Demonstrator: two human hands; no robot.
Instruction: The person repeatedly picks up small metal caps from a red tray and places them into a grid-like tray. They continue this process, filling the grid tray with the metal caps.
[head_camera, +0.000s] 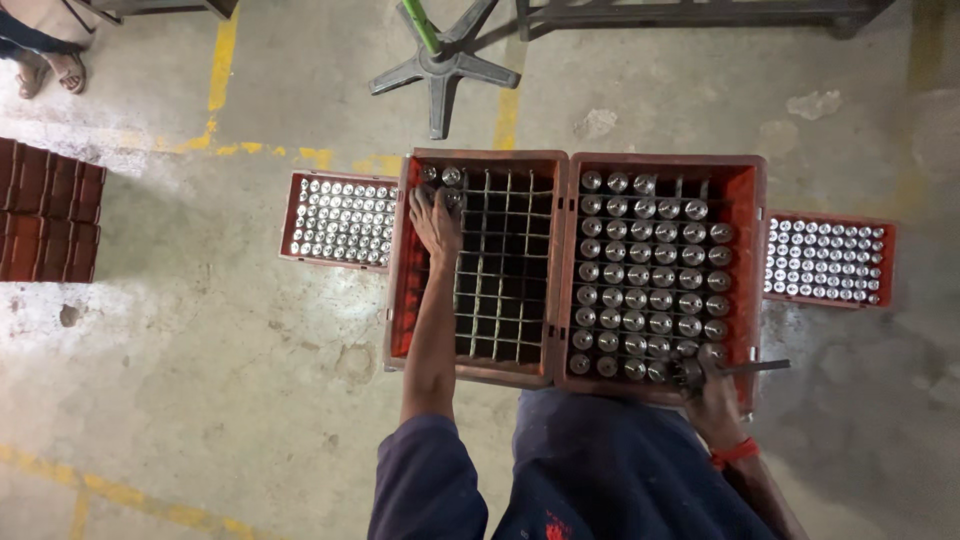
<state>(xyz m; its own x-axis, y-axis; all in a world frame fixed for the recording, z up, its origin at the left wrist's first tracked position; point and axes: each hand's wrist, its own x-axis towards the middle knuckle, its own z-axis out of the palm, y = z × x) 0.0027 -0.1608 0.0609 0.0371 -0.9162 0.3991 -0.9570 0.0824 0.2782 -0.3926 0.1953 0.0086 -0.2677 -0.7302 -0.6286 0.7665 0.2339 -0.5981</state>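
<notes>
Over the left crate (405, 300), the left hand (436, 222) closes on a metal cylinder (452, 198) — the right hand (712, 388) grips a dark rod (757, 367) at the right crate (745, 200) — nearly full.

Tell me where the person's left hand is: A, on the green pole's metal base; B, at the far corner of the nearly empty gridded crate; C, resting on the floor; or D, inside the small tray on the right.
B: the left hand rests at the far left corner of the nearly empty crate, beside a few metal cylinders.
</notes>
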